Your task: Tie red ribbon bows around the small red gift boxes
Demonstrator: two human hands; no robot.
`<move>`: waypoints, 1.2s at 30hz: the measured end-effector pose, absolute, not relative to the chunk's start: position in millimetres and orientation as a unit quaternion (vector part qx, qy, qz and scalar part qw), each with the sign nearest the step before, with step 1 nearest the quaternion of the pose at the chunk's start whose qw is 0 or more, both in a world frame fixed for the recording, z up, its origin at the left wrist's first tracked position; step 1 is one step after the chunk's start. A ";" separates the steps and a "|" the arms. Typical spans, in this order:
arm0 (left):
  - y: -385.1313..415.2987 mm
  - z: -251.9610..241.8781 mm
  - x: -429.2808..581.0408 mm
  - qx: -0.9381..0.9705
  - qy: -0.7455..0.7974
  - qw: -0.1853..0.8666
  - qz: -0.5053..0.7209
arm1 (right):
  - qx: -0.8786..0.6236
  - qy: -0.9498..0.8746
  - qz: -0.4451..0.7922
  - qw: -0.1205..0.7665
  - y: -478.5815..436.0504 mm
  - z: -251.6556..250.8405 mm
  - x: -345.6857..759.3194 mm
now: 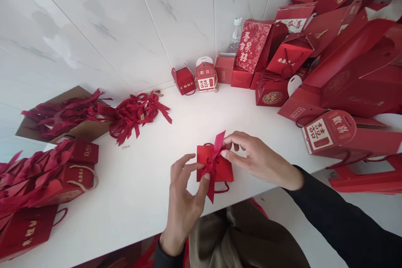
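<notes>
A small red gift box (225,171) stands near the front edge of the white table, its cord handle showing at the front. Across its top lies a crimson ribbon bow (216,150) with one tail pointing away from me and another hanging toward me. My left hand (187,192) pinches the ribbon between thumb and forefinger on the near left side. From the right, my right hand (248,157) has its thumb and fingertips closed on the ribbon at the upper right of the box. The knot itself is partly covered by the ribbon.
Loose crimson ribbons (135,113) lie beside an open cardboard box (23,127) of more ribbons. Finished-looking boxes with bows (72,180) are grouped at left. Many red gift boxes (273,92) are piled at right, with a clear bottle (235,35) behind. Two small boxes (205,76) stand by the wall.
</notes>
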State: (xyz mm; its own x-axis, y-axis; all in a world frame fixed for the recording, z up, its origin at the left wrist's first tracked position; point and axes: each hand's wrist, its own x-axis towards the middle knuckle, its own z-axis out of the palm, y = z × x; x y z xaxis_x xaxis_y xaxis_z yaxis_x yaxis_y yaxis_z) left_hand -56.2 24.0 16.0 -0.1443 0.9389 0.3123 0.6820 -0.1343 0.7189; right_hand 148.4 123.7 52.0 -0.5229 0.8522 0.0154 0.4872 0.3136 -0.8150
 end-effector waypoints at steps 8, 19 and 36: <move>28.5 11.0 -50.5 0.536 0.643 0.263 0.479 | -0.464 -0.760 0.378 0.253 122.1 44.3 144.2; 26.3 13.3 -49.2 0.451 0.658 0.347 0.494 | -0.482 -0.770 0.336 0.248 114.9 38.7 151.1; 31.3 20.8 -48.4 0.576 0.650 0.253 0.426 | -0.459 -0.744 0.352 0.334 122.0 44.5 127.7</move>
